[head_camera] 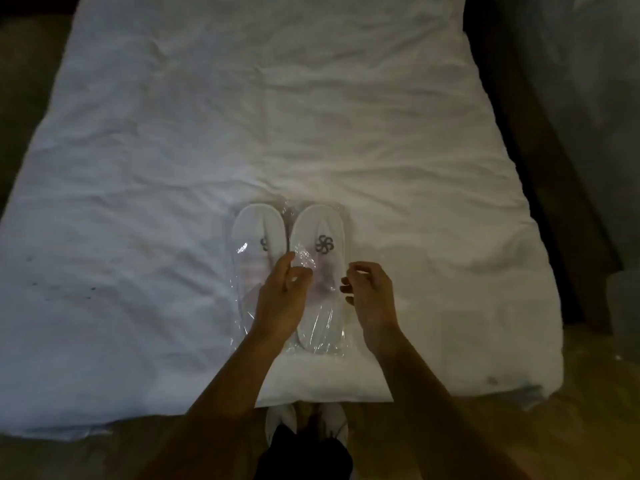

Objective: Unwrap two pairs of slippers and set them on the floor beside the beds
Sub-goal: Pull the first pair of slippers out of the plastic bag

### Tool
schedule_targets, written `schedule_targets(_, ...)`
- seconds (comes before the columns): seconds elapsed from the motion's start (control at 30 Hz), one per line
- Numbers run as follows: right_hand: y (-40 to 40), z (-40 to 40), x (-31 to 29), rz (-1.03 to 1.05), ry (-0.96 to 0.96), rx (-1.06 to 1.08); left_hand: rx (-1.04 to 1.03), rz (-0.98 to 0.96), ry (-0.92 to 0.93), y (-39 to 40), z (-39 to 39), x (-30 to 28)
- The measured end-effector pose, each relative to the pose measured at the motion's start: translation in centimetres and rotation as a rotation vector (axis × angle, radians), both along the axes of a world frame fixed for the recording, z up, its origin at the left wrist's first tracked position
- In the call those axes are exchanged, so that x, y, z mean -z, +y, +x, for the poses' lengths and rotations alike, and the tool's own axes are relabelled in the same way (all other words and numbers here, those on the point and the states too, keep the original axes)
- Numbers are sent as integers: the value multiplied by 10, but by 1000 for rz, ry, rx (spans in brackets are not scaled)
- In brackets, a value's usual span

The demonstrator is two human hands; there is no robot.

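Note:
Two packs of white slippers with a grey swirl logo lie side by side on the white bed [242, 116], near its foot, each in clear plastic wrap. My left hand [282, 296] rests over the gap between the left pack [254, 226] and the right pack [317, 220]. Its thumb and fingers pinch a raised fold of the right pack's wrap [301, 261]. My right hand [370, 292] hovers at that pack's right edge with curled fingers. Whether it grips the plastic is unclear.
The bed's foot edge is just in front of my white shoes [334, 419]. Wooden floor [588, 427] runs along the right side. A pale bin [625, 306] stands at the far right, and a second bed [571, 64] lies beyond a dark gap.

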State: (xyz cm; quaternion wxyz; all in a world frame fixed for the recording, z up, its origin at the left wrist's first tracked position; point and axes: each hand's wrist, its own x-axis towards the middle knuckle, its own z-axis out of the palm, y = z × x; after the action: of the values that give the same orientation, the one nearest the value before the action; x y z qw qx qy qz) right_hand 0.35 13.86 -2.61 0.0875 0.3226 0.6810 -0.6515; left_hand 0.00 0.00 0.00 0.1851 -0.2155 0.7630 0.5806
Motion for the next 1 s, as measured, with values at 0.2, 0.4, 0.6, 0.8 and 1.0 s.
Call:
schedule_targets(0.2,-1,4,37,209,-188,-84,50,-1,-153,4,10,28)
schedule_targets(0.4,-2,12,62,248,-311,-205,55,-79,-167,8,12,38)
schedule_targets(0.6,-5,4,52,220,-355,-193,106,-113,-204,16,3,32)
schedule_targets(0.8,-1,-8,35,188,-347,-256,97,-156,-206,19,-3,21)
schedule_targets(1.0,7,-21,-1,172,-257,-248,81,-156,-123,29,-11,-7)
